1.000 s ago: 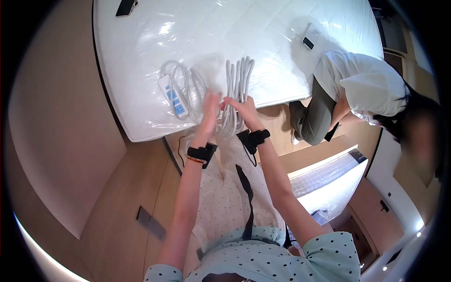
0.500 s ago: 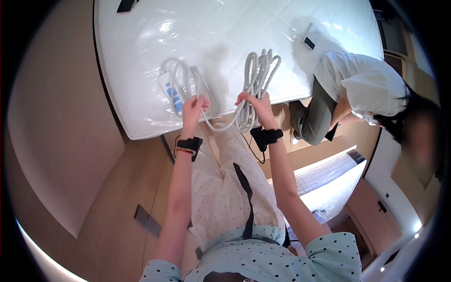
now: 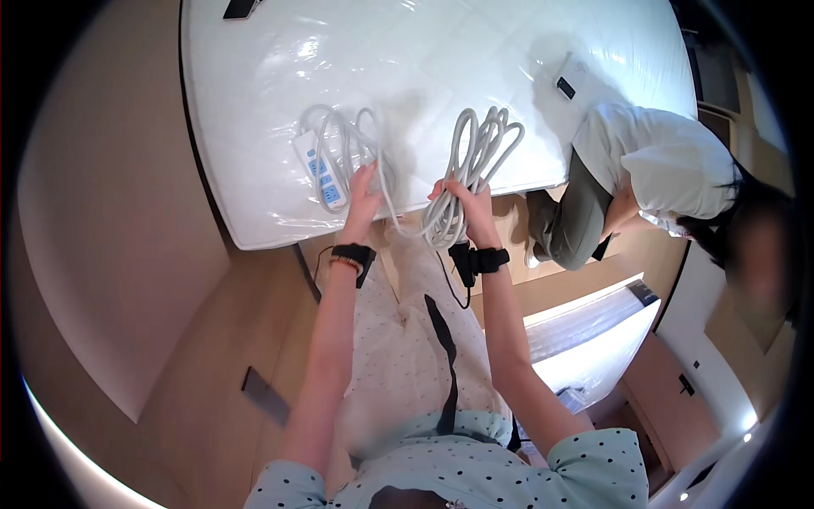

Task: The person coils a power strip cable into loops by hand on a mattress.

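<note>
"Which step?"
"Apparently managing loops: clasping coiled extension cable (image 3: 473,163) in right hand (image 3: 477,208), by the plastic-wrapped mattress's (image 3: 424,68) edge."
"With left hand (image 3: 363,197)?"
"At the cable's slack beside the power strip (image 3: 326,176); can't tell if pinching."
"Needed next?"
"Probably freeing slack without loosening the bunch."

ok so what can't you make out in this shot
All in the head view:
- Right hand: most of its fingers are hidden behind the cable bundle.
- Left hand: its own back hides whether it grips the cable or only touches it.
- Power strip: any lettering is too small to read, and cable loops cross over it.
- Black object: cut off by the top edge.
</note>
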Demonstrator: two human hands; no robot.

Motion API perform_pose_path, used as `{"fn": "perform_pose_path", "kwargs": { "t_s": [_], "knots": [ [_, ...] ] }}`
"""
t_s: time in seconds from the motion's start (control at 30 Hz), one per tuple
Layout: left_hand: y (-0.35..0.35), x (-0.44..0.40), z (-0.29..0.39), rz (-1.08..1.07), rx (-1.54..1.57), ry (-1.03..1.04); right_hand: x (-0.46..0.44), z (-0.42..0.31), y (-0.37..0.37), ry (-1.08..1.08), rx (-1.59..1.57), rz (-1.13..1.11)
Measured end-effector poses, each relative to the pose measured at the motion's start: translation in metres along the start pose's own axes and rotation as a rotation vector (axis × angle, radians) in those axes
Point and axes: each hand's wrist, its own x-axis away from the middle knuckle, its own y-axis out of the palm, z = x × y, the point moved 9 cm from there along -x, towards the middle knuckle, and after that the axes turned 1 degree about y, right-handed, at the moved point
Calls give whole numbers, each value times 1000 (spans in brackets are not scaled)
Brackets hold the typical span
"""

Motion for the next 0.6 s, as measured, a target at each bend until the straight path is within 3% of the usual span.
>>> {"fn": "perform_pose_path", "kwargs": {
  "t_s": [0.07,0.17,0.27,0.43,0.5,0.6],
  "knots": [
    [8,-17,-9,7,-118,42,2,-3,3,-18,-28,-14],
    [7,-33,-25,184,-160,-22,1,-5,2,-24,-70,7],
    [-5,-38,-26,167,-56,-261,-2,-9,-12,-43,6,51],
    [-95,-16,37,321,-276,57,-6,-20,-43,-47,229,116],
    [-120,6,73,443,-382,65,-4,-22,-48,-46,230,140],
    [-89,21,127,558,-1294,511,-3,-18,-51,-33,193,137]
  ]
}}
